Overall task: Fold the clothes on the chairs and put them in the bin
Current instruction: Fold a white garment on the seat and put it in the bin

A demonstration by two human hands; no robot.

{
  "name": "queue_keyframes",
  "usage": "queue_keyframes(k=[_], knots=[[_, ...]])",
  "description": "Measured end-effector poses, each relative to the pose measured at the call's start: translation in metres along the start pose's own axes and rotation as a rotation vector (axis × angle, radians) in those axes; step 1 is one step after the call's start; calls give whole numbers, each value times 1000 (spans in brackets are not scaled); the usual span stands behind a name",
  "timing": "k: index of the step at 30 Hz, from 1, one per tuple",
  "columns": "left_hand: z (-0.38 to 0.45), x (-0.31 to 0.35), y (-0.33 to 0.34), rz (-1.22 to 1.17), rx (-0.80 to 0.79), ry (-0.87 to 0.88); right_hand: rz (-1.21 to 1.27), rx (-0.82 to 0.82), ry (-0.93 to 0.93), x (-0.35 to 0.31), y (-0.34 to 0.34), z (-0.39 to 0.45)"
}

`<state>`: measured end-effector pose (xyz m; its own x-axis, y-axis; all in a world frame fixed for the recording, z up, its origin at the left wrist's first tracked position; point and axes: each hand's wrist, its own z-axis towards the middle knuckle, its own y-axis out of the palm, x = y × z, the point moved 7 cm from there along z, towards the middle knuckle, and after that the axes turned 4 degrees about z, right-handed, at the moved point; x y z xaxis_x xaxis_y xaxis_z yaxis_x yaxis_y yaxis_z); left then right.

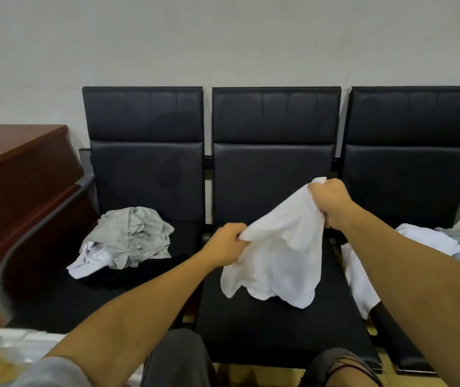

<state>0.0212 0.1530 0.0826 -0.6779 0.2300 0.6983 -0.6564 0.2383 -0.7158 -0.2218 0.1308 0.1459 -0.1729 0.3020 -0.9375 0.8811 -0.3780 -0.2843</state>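
- We grip the white shirt (279, 247) with both hands: left hand (227, 243) low, right hand (328, 202) higher, fingers curled tight.
- It hangs slanted above the middle seat (265, 325).

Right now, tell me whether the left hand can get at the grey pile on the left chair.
Probably not yet: the left hand grips the white garment along with the right hand. The grey pile lies uncovered, nothing between.
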Motion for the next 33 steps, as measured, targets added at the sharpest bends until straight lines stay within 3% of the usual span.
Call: queue_keyframes(k=[2,3,6,8,11,16,20,23,28,30,33], knots=[[5,5,-20,-18,90,17,-542,-45,-179,-4,1,-6],[8,10,-27,-19,116,25,-640,-102,-265,-5,7,-14],[18,31,-38,8,151,57,-496,-549,-390,-1,56,-65],[21,47,-38,45,144,95,-482,-646,-415,9,80,-85],[18,64,-34,117,69,179,-490,-401,-513,5,75,-77],[7,63,-34,440,-114,219,-557,-260,-522,-2,44,-63],[6,27,-32,769,-148,132,-566,-176,-598,-13,25,-58],[7,-14,-33,863,-153,-4,-469,-72,-637,-18,8,-57],[8,-63,-46,662,-27,-161,-342,77,-649,-11,-26,-51],[8,-61,-60,421,95,-179,-325,107,-599,-2,-36,-45],[2,-22,-82,-27,326,-56,-215,78,-519,4,-41,-44]])
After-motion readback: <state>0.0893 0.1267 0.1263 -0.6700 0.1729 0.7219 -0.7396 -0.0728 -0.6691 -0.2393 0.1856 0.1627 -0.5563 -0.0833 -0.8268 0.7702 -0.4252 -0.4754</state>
